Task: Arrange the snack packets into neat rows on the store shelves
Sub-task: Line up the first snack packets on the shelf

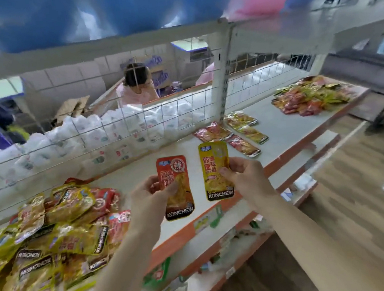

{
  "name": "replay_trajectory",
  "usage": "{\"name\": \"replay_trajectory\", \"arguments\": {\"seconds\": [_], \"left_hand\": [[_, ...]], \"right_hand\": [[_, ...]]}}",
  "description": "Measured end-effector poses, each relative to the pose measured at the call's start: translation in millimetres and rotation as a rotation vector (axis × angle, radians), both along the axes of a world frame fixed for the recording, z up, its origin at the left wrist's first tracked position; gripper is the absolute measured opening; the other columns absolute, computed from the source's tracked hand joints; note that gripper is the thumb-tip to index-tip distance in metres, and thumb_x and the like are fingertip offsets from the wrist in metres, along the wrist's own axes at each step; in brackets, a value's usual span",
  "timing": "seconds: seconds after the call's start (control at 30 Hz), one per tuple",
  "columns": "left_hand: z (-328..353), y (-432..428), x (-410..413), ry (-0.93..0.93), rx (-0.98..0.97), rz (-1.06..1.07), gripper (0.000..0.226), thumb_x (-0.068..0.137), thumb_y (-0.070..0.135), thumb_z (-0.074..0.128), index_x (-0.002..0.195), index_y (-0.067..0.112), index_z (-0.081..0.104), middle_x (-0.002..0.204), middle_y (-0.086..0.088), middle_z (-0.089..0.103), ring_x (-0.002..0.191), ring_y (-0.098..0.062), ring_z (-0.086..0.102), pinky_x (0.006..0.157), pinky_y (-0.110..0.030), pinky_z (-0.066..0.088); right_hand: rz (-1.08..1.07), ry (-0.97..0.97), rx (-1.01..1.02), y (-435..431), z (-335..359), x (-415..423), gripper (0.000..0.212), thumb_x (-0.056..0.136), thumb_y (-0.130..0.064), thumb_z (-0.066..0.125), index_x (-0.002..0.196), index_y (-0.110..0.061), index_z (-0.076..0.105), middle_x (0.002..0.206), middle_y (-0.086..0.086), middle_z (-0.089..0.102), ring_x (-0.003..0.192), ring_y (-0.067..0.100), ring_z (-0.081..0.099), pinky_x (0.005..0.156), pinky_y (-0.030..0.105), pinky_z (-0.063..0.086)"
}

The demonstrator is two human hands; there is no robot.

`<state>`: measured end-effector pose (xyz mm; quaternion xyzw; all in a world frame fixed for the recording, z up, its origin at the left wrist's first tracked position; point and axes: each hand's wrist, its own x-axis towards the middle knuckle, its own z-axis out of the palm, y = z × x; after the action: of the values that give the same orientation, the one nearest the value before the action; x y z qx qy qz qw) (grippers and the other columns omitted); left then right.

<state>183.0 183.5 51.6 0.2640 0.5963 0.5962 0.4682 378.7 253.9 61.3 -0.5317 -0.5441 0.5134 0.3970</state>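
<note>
**Two snack packets held side by side over the shelf**

The left hand (153, 193) pinches a red packet (179, 200) and the right hand (243, 175) pinches a yellow packet (215, 164). The packets are close but apart, above the front edge of the shelf (288, 128). Each long axis runs away from the viewer, black "KONCHEW" end nearest. Bare white shelf separates a loose heap (52, 235) of glossy foil packets on the left from short flat rows (233, 133) on the right. Wire mesh (112, 135) bounds the back.
</note>
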Motion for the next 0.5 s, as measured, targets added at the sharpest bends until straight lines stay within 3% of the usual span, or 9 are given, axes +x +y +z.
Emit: {"name": "replay_trajectory", "arguments": {"seconds": [0.1,0.2,0.33,0.4,0.5], "left_hand": [[-4.6,21.4,42.7,-0.005,-0.001,0.026,0.017,0.083,0.006,0.077,0.097,0.014,0.070,0.090,-0.004,0.077,0.079,-0.022,0.075,0.074,-0.036,0.057],[-12.6,48.6,94.0,-0.030,-0.014,0.081,0.014,0.085,0.010,0.076,0.097,0.012,0.069,0.092,-0.007,0.077,0.076,-0.019,0.075,0.069,-0.032,0.057],[-18.5,84.5,163.0,-0.043,-0.014,0.110,0.019,0.086,0.010,0.075,0.103,0.009,0.068,0.093,-0.010,0.077,0.075,-0.022,0.075,0.066,-0.032,0.059],[-18.7,98.2,193.1,-0.028,-0.030,0.132,0.019,0.086,0.011,0.075,0.104,0.010,0.068,0.090,-0.006,0.077,0.073,-0.021,0.075,0.063,-0.032,0.060],[-18.0,114.8,225.2,-0.007,-0.072,0.164,0.023,0.086,0.008,0.076,0.108,0.009,0.070,0.095,-0.006,0.077,0.080,-0.023,0.076,0.072,-0.037,0.061]], "right_hand": [[0.017,0.000,0.004,26.8,-6.3,41.5,0.019,0.092,-0.007,0.069,0.090,-0.025,0.074,0.096,-0.001,0.077,0.094,0.019,0.073,0.092,0.045,0.057],[0.034,0.014,-0.009,58.1,-9.1,90.3,0.019,0.093,-0.008,0.067,0.088,-0.026,0.074,0.095,-0.001,0.078,0.091,0.019,0.074,0.090,0.043,0.058],[0.054,0.059,-0.006,101.3,-11.8,152.0,0.014,0.094,-0.009,0.067,0.105,-0.011,0.074,0.102,0.006,0.076,0.096,0.026,0.073,0.088,0.041,0.059],[0.062,0.058,-0.011,120.2,-13.9,179.5,0.011,0.093,-0.010,0.068,0.101,-0.014,0.075,0.102,0.008,0.076,0.096,0.028,0.073,0.088,0.042,0.059],[0.085,0.054,-0.037,144.5,-15.9,210.6,0.012,0.092,-0.009,0.068,0.094,-0.020,0.073,0.101,0.009,0.075,0.096,0.030,0.072,0.091,0.048,0.057]]}}
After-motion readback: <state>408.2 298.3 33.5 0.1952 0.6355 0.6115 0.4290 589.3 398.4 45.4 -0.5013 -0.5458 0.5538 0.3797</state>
